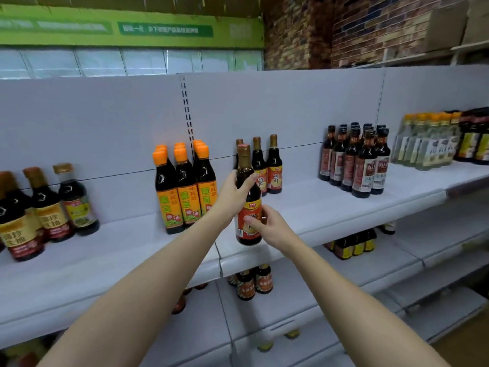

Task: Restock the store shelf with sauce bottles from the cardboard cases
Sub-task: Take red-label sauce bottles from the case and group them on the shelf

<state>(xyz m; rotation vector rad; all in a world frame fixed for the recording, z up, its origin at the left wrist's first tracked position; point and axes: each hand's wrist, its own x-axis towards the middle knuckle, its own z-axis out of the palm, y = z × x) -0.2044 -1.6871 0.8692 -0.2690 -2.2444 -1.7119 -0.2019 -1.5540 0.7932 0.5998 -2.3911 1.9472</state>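
A dark sauce bottle [248,197] with a gold foil neck and a red-orange label is held upright over the front part of the white top shelf [317,207]. My left hand [232,193] grips its shoulder from the left. My right hand [267,225] holds the label from the right, thumb across the front. Just behind it stand three matching bottles [267,165] near the shelf's back panel. No cardboard case is in view.
Orange-capped bottles with yellow labels [185,186] stand left of the held bottle, and dark soy bottles [39,207] farther left. Dark bottles [362,160], clear bottles [426,141] and more dark ones [473,139] fill the right. Lower shelves hold small jars [254,282].
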